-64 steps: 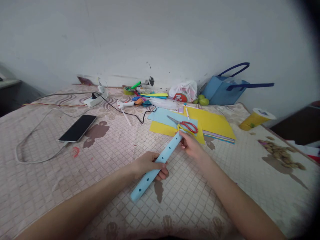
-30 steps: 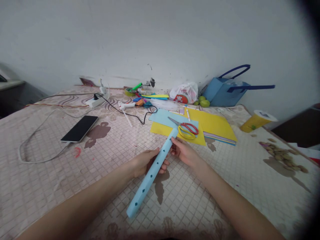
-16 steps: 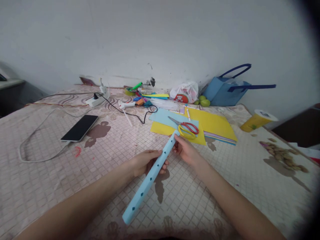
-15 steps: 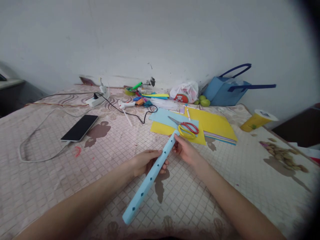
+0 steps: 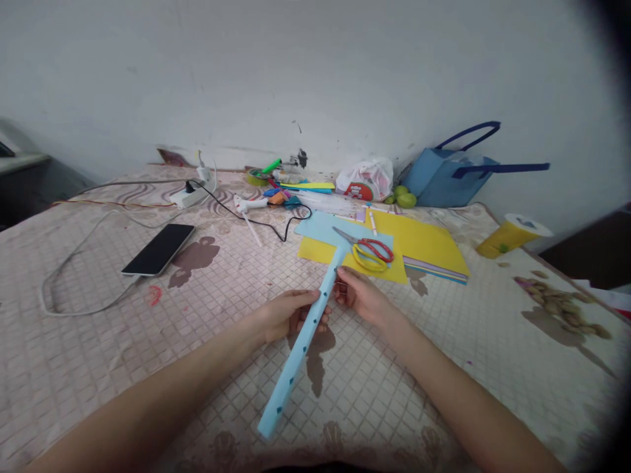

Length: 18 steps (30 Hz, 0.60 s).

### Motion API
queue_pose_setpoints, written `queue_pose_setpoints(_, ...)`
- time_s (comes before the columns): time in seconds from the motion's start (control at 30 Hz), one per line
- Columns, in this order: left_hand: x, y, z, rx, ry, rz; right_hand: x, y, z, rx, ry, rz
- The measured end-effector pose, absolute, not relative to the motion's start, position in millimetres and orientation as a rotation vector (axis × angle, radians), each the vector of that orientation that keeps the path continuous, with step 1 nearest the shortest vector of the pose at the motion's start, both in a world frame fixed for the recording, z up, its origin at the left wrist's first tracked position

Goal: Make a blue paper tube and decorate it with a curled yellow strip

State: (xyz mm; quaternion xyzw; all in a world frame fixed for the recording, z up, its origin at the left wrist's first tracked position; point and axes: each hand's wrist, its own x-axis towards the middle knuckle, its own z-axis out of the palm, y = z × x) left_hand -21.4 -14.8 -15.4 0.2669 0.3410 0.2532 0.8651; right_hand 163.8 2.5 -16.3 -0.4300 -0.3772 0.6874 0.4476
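Note:
A long light-blue paper tube (image 5: pixel 296 358) with a row of dark diamond marks slants across the middle of the view, its near end toward me. Around its middle, my left hand (image 5: pixel 292 314) is closed, thumb on top and fingertips showing on the far side. My right hand (image 5: pixel 359 292) pinches the tube nearer its far end. Just past that end lie scissors (image 5: pixel 372 255) with one red and one yellow handle, on a light-blue sheet (image 5: pixel 320 226) and a yellow sheet (image 5: pixel 315 251).
At left, a phone (image 5: pixel 158 249) is plugged into a white cable. Behind are a power strip (image 5: pixel 190 195), a glue gun (image 5: pixel 250 203) and a plastic bag (image 5: pixel 365 180). Rightward stand a blue bag (image 5: pixel 446 177), a yellow canister (image 5: pixel 510 238) and a pile of peanuts (image 5: pixel 557 305).
The tube has turned a little steeper, its near end swinging right and its far end shifting slightly left and away. My right hand now grips slightly below the far end.

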Motion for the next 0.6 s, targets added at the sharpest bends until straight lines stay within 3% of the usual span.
queue_pose_setpoints(0.6, -20.9, -15.9, -12.7, 0.569, 0.738, 0.534, 165.7, 4.3, -22.4, -1.037, -0.941, 1.715)
